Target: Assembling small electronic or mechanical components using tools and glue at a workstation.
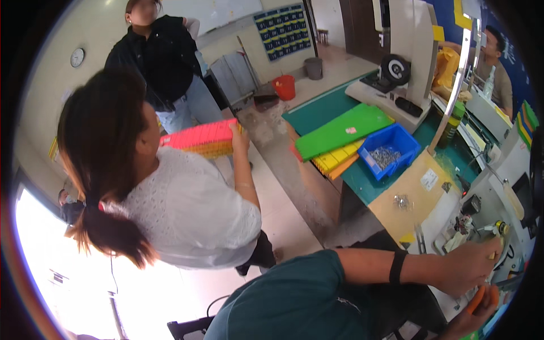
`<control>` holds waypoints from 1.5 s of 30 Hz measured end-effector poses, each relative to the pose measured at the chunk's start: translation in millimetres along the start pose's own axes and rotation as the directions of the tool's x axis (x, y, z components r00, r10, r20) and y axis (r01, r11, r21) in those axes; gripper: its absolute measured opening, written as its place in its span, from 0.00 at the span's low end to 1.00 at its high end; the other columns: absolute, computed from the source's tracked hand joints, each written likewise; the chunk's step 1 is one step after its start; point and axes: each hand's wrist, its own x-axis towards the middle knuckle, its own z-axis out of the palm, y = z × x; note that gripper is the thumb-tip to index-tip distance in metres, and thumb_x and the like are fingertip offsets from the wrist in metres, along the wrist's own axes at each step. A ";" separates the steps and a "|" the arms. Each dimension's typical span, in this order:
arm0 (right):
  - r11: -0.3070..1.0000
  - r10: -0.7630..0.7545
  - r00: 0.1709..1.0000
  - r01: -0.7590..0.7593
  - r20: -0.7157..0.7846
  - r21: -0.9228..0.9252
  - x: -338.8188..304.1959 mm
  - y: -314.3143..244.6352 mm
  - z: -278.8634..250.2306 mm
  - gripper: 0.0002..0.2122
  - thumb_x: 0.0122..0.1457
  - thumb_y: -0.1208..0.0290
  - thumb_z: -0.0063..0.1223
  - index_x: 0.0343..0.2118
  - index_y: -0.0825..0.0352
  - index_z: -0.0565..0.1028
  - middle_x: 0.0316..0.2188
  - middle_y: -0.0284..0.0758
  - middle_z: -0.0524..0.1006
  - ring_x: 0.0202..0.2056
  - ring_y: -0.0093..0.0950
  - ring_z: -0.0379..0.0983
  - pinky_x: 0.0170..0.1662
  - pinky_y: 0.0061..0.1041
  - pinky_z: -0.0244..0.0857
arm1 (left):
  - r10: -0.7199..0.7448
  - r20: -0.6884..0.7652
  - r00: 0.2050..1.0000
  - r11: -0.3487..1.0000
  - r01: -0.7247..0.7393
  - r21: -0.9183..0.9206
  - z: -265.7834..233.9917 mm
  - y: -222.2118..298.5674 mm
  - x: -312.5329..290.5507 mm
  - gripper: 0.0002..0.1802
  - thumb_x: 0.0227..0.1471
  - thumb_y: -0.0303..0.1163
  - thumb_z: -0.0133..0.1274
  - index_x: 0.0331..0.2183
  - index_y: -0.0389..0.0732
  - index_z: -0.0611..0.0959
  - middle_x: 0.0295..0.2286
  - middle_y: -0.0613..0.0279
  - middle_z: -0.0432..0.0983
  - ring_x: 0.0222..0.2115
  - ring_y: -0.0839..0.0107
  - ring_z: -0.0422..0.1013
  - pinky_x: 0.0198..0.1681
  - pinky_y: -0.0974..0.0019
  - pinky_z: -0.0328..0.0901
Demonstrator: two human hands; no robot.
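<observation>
My left arm, in a dark green sleeve with a black wristband (398, 267), reaches to the right edge of the bench. My left hand (467, 266) is closed, its fingertips pressed together by the machine; what they grip is too small to name. Just below it, my right hand (475, 318) is partly cut off by the picture's rim, its fingers curled. Bright orange pieces (477, 298) show at its fingers; whether they are tool handles or finger covers I cannot tell. Small loose metal parts (400, 201) lie on brown board (411, 218) nearby.
A blue bin (416, 148) of small metal parts stands beside stacked green (340, 131) and yellow trays (334, 161) on the green bench. One person (181, 204) carries red trays (198, 135) at left; another person (164, 62) stands behind. Someone (498, 73) sits across the bench.
</observation>
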 end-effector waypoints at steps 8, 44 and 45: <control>0.998 -0.043 0.984 0.033 0.176 0.059 -3.2 52.9 -14.4 0.20 0.73 0.76 0.48 0.65 0.74 0.65 0.49 0.39 0.77 0.50 0.24 0.74 0.56 0.24 0.66 | 0.099 -0.018 0.995 0.960 -0.090 0.266 5.0 2.4 11.7 0.13 0.47 0.27 0.58 0.21 0.31 0.72 0.38 0.48 0.63 0.30 0.55 0.66 0.36 0.55 0.64; 0.926 -0.187 0.933 0.272 -0.308 0.261 184.0 -115.9 -165.2 0.24 0.60 0.80 0.63 0.60 0.67 0.73 0.27 0.23 0.74 0.19 0.10 0.58 0.20 0.14 0.44 | -0.183 0.004 0.983 0.980 0.182 0.075 -51.8 34.1 28.8 0.04 0.52 0.19 0.60 0.32 0.36 0.81 0.41 0.57 0.74 0.24 0.78 0.64 0.26 0.74 0.60; 0.915 -0.232 0.926 0.312 -0.297 0.257 206.4 -129.3 -166.3 0.23 0.60 0.80 0.63 0.59 0.67 0.74 0.28 0.24 0.75 0.19 0.10 0.58 0.20 0.15 0.44 | -0.211 -0.024 0.977 0.976 0.212 0.046 -54.0 34.2 28.6 0.04 0.52 0.19 0.60 0.32 0.36 0.81 0.41 0.58 0.74 0.23 0.81 0.63 0.25 0.76 0.58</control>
